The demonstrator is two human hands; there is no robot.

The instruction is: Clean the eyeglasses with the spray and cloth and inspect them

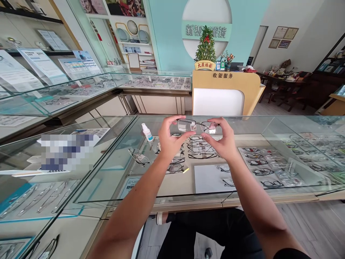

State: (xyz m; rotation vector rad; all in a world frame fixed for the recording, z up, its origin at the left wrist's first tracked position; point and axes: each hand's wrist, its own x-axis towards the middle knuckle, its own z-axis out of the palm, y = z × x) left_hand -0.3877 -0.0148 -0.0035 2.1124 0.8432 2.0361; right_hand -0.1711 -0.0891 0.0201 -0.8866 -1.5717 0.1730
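Note:
A pair of thin-framed eyeglasses (198, 124) is held up in front of me above the glass counter. My left hand (170, 138) is closed on its left side, thumb below and fingers above. On the other side my right hand (220, 138) grips it the same way. Small pale labels or reflections show on the lenses. Below, several frames lie in rows inside the case, partly hidden by my hands. A white spray bottle (147, 132) stands to the left of my left hand, and another pair of glasses (138, 157) lies nearer to me.
The glass counter (172, 196) runs across in front of me, its near edge just beyond my legs. Printed papers (67, 151) lie on the left counter. More display cases (156, 82) stand behind, beside a wooden cashier desk (226, 77) with a plant (205, 46).

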